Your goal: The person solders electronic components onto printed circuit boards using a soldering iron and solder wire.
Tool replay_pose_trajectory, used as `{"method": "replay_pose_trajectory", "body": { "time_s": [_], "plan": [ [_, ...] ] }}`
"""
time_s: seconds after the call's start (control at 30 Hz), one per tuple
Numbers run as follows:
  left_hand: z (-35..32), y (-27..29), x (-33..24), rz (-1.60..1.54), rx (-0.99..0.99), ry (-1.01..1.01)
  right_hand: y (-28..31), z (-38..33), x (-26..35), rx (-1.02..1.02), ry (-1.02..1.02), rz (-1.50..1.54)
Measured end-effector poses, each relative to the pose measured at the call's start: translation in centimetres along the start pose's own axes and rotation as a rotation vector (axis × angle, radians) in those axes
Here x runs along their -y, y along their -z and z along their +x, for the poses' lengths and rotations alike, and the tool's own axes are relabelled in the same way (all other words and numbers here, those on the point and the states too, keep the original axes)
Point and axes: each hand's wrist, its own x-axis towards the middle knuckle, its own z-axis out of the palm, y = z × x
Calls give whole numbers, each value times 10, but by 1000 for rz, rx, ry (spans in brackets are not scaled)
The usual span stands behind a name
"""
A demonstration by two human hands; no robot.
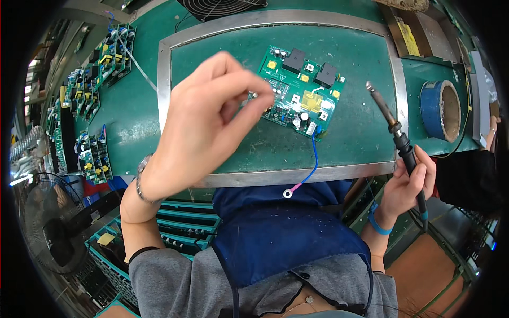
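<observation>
Green matting [143,122] inside a metal frame [164,69] covers the bench. Raised over it, the left hand [204,119] pinches thumb and fingertips together on something too small to identify. At its 2 o'clock, just beyond the fingertips, lies the circuit board [299,90], long axis running 10 to 4. At 3 o'clock, well apart, the right hand [408,183] grips a soldering iron [400,143], tip toward 11. The left hand is nearer the board.
</observation>
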Motion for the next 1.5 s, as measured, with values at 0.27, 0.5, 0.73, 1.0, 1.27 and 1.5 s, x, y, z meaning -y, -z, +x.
{"method": "replay_pose_trajectory", "body": {
  "time_s": [0.27, 0.5, 0.73, 1.0, 1.27, 1.5],
  "plan": [
    [16, -47, 29, -152, -116, -55, -11, 5, 28, 286, 152, -140],
    [17, -47, 35, -89, -106, -2, -22, 11, 27, 306, 147, -172],
    [10, -48, 36, 63, -69, -14, -31, 14, 32, 444, 236, -259],
    [12, -45, 34, -4, -150, -12, -47, 20, 29, 497, 347, -360],
    [13, -44, 36, 39, -162, -44, -56, 17, 29, 471, 275, -370],
    [11, -55, 32, -14, -86, -99, -32, 11, 32, 443, 234, -423]
  ]
}}
